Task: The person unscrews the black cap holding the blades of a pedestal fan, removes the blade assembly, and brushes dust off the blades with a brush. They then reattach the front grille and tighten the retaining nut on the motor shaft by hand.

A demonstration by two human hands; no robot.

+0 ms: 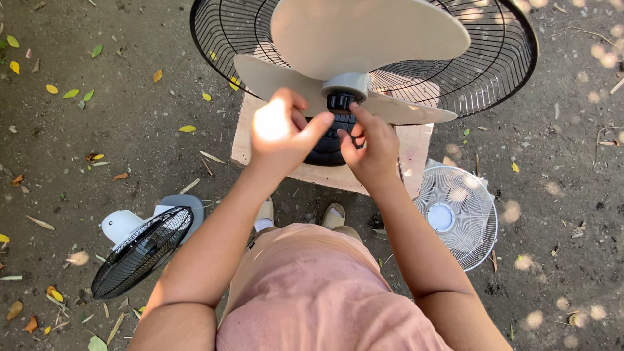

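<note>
A large fan with cream blades [364, 39] and a black wire rear guard [494, 65] lies on a low wooden board [416, 156]. At its grey hub sits a small black knob [339, 101]. My left hand [281, 127] is curled just left of the knob, thumb reaching toward it. My right hand [369, 146] pinches at the knob's lower right with its fingertips. Both hands touch or nearly touch the knob; which one grips it is hard to tell.
On the dirt to my left lies a black wire guard [140, 252] against a white and grey fan part [123, 224]. A white wire guard [458, 214] leans on the ground at right. Dry leaves are scattered about. My feet [333, 216] stand by the board.
</note>
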